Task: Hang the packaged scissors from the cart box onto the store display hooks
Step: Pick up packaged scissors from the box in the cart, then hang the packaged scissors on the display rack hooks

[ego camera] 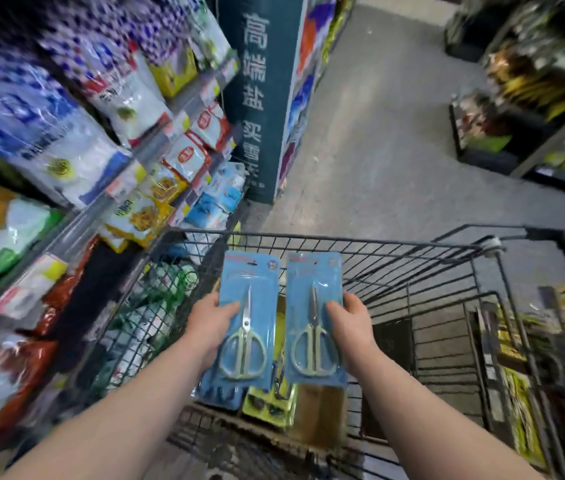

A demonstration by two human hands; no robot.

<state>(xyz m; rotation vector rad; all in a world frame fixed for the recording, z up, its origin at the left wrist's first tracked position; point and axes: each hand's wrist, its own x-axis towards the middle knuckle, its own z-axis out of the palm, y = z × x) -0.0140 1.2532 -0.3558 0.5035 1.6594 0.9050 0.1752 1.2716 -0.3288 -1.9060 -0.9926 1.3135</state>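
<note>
Thumb of the left hand point(210, 320) pressed on the front of one blue scissors pack point(249, 306), other fingers hidden behind, gripping its edge; the right hand point(352, 322) grips a second pack point(314, 306) likewise. Both packs upright, side by side, above the cardboard box point(319, 400) at the wire cart's point(343, 242) near end. Edge-only grips could let a pack twist and drop. Crowded shelves point(101, 202) close on the left; open aisle floor point(378, 150) ahead.

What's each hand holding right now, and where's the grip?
Left hand holds the left scissors pack by its left edge, about mid-height. The right hand holds the right scissors pack by its right edge.
</note>
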